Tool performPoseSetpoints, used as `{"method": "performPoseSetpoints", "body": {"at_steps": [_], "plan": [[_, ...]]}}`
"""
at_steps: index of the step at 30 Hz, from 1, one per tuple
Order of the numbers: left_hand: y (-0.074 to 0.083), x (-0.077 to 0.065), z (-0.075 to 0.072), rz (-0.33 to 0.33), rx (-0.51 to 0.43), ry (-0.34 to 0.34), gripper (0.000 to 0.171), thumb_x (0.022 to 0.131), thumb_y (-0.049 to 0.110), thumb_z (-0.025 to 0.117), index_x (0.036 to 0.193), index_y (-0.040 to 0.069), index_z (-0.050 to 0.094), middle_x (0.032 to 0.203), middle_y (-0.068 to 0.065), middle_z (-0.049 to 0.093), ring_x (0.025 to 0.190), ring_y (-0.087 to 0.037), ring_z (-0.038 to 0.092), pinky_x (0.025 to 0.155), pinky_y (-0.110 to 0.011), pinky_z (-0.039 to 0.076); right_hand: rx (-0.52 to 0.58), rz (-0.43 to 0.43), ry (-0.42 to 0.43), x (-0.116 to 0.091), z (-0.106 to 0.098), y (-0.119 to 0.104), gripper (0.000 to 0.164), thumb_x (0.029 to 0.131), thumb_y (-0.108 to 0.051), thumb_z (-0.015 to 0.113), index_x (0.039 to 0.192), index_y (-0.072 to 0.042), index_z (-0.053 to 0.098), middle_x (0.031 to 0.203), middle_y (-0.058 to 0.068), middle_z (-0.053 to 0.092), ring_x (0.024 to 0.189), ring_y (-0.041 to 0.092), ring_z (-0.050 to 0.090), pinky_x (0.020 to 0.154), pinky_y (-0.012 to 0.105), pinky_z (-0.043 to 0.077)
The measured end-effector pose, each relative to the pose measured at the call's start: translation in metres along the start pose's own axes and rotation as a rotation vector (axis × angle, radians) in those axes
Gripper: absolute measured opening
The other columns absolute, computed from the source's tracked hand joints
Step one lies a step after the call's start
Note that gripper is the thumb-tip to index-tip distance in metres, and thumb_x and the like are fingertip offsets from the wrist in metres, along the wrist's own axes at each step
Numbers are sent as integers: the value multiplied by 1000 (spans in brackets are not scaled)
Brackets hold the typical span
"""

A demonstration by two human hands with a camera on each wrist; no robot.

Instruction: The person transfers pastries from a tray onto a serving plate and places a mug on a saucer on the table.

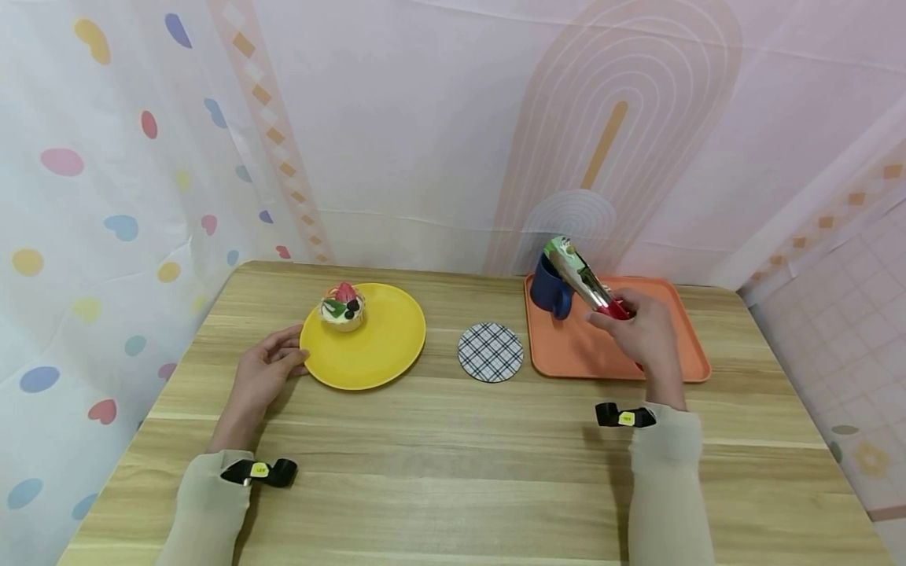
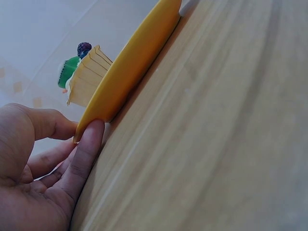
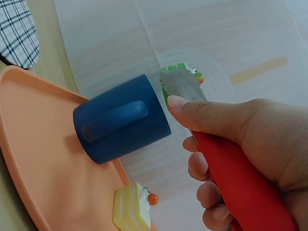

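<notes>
My left hand (image 1: 265, 369) pinches the near-left rim of a yellow plate (image 1: 382, 346) between thumb and fingers; the plate lies on the table. On the plate's left side stands a small fruit tart (image 1: 343, 308) with a strawberry, dark berries and a green leaf. My right hand (image 1: 642, 326) grips metal food tongs by their red handle (image 3: 240, 178), raised over an orange tray (image 1: 580, 358). Something green and white with a small orange-red ball (image 3: 199, 77) shows behind the scalloped tong tip (image 3: 180, 83), mostly hidden. The tip overlaps the blue mug (image 1: 545, 287) in the head view.
The blue mug stands at the tray's back left corner, handle toward me. A yellow cake slice (image 3: 130, 207) with an orange-red ball on it sits on the tray near the mug. Between plate and tray lies a round checked coaster (image 1: 491, 352). A patterned cloth (image 1: 410, 157) hangs behind the table.
</notes>
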State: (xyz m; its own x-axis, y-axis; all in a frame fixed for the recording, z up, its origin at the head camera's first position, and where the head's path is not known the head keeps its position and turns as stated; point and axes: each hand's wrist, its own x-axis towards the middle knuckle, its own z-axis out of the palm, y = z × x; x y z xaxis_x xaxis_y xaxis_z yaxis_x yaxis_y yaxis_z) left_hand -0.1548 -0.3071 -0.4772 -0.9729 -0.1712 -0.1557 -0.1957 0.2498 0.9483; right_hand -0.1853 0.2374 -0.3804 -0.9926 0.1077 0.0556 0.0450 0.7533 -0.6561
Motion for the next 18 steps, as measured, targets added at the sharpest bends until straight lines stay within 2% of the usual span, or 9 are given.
{"method": "performPoseSetpoints", "body": {"at_steps": [10,18], "plan": [[0,0,0,0,-2,0,56,102,10,61,155,4,43,114,5,57,89,6,63,79,-17,63,6,-31,7,1,10,-7,32,88,-39,81,106,-15,72,86,10,65,73,25,51,56,29,41],[2,-3,1,11,2,-2,55,103,13,61,155,5,44,114,6,56,91,6,63,81,-17,63,13,-79,13,2,19,-13,35,85,-40,84,107,-15,72,81,8,59,71,24,48,53,28,36]]}}
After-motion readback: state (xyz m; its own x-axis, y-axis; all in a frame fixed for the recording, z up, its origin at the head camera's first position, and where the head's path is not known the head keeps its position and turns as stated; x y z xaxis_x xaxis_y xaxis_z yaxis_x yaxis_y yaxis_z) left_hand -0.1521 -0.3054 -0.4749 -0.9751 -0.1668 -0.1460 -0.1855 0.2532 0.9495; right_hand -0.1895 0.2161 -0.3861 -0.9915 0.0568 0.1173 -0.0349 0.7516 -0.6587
